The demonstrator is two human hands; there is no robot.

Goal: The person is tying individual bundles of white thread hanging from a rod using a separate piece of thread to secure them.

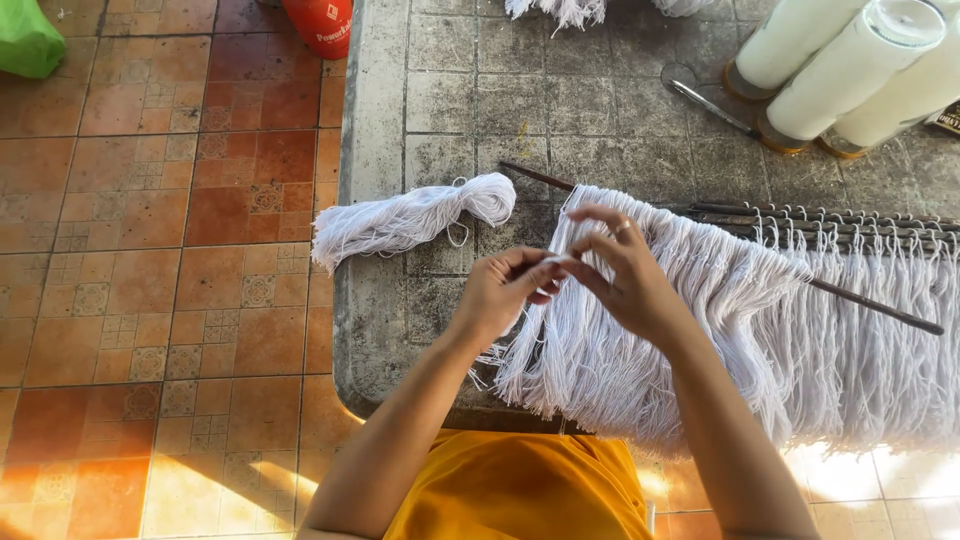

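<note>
My left hand (505, 290) and my right hand (622, 270) meet over the left end of a thick fringe of white strings (700, 330). Both pinch a few white strands between their fingertips, close to a thin dark rod (870, 305) that the fringe hangs from. A ring shows on a finger of my right hand. The fringe drapes over the near edge of a grey tiled table (440, 110). A loose bundle of white strings (410, 218) lies on the table to the left of my hands, its end over the table's edge.
Three large white thread cones (850, 70) lie at the table's back right beside a metal tool (710, 105). More dark rods with looped strings (850, 225) stretch right. Orange floor tiles (160, 250) lie left, with a red cylinder (320, 25) and a green bag (28, 40).
</note>
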